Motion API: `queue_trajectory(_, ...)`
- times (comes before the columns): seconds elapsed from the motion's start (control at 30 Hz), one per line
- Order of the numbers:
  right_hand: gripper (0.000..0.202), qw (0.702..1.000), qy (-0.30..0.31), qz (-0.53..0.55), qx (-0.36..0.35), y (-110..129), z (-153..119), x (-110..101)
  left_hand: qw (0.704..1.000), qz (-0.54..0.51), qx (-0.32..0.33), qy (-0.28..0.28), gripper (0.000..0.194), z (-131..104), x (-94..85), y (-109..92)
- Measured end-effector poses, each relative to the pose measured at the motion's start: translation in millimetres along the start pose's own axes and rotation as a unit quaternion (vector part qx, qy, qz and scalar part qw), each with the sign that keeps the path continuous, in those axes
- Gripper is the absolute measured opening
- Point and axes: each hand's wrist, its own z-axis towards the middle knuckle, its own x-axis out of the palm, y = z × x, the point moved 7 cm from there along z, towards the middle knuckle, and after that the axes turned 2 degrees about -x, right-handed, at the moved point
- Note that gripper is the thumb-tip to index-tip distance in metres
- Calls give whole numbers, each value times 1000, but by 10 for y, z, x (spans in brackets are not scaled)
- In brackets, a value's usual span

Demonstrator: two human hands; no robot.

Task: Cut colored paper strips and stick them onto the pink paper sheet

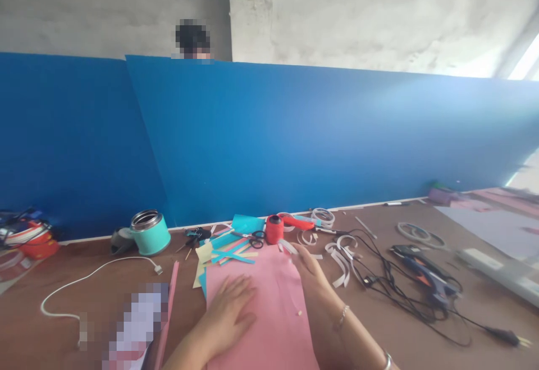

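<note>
Spread flat, my left hand (pixel 231 308) presses on a sheet of pink paper (pixel 269 325) lying on the brown table. My right hand (pixel 309 266) is at the paper's upper right edge, fingers drawn together beside a white strip (pixel 288 246). Blur hides whether those fingers pinch the strip or the paper's edge. Just beyond the sheet lie a red round object with a dark top (pixel 275 229), dark-handled scissors (pixel 255 240) and blue paper strips (pixel 233 256). A small pale bit (pixel 299 313) rests on the pink sheet.
A turquoise metal cup (pixel 150 234), white cable (pixel 63 315) and blurred-out flat object (pixel 138 322) are at left. Right are curled white strips (pixel 339 266), a glue gun (pixel 429 277) with black cord and a white power strip (pixel 497 274). A blue partition (pixel 295 140) stands behind; a person's head shows above it.
</note>
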Motion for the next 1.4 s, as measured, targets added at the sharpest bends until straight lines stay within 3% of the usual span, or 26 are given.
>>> queue_trajectory(0.13,28,996,50,56,-49,254,-106,299,983,-65,-45,-166,39,40,-181,-34)
queue_trajectory(0.23,25,994,78,33,-66,380,-188,464,968,-96,-43,-229,41,30,-211,-85)
queue_trajectory(0.47,22,985,88,-76,-128,502,-262,603,976,-78,1,-204,42,28,-74,-171)
queue_trajectory(0.57,21,981,85,-101,-140,500,-269,610,970,-96,-11,-224,36,41,-75,-126)
queue_trajectory(0.73,19,969,86,-154,-175,537,-296,651,945,-121,-57,-297,12,40,-179,-26)
queue_trajectory(0.97,23,948,22,-255,-189,521,-200,485,929,-146,-77,-330,16,23,-437,16)
queue_trajectory(1.17,21,957,82,-205,-187,596,-190,384,907,-264,-145,-296,22,37,-508,202)
queue_trajectory(1.4,20,975,64,-169,-128,333,-106,331,889,-304,-188,-286,24,10,-534,381)
